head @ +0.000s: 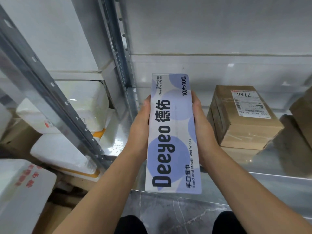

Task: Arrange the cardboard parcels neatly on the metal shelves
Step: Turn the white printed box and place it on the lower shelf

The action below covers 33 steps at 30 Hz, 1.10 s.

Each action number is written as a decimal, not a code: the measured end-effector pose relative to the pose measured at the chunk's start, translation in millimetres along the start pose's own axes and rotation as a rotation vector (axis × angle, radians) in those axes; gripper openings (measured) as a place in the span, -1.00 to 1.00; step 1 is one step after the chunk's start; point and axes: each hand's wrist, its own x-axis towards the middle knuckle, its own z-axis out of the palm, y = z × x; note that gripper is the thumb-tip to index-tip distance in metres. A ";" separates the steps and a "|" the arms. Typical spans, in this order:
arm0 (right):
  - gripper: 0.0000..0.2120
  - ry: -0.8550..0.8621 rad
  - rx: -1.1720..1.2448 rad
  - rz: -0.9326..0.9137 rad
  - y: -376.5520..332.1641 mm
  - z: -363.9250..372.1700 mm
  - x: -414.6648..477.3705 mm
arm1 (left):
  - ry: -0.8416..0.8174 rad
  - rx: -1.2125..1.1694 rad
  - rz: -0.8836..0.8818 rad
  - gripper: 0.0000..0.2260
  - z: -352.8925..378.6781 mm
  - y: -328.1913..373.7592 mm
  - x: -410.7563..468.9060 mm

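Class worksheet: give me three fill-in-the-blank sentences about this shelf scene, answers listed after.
The box gripped by the left hand and right hand bears the brand name ____.
The brown parcel lies to the box's ____.
That parcel rests on a ____ shelf.
Answers: Deeyeo; right; metal.

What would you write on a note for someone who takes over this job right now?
Hands: the left hand and the right hand each grip one long side of the long white-and-blue wet-wipes box, thumbs on top.
Where: the box points into the shiny metal shelf, with its near end out past the front edge. I cannot tell whether it rests on the shelf.
Done: a brown cardboard parcel with a white label lies flat on the shelf to the right. Another brown parcel shows at the right edge.
To do: set the box down, probably square beside the labelled parcel, then let go.
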 end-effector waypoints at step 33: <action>-0.42 -0.115 0.040 -0.123 -31.8 8.2 8.4 | -0.074 0.104 0.244 -0.53 -4.6 26.0 7.7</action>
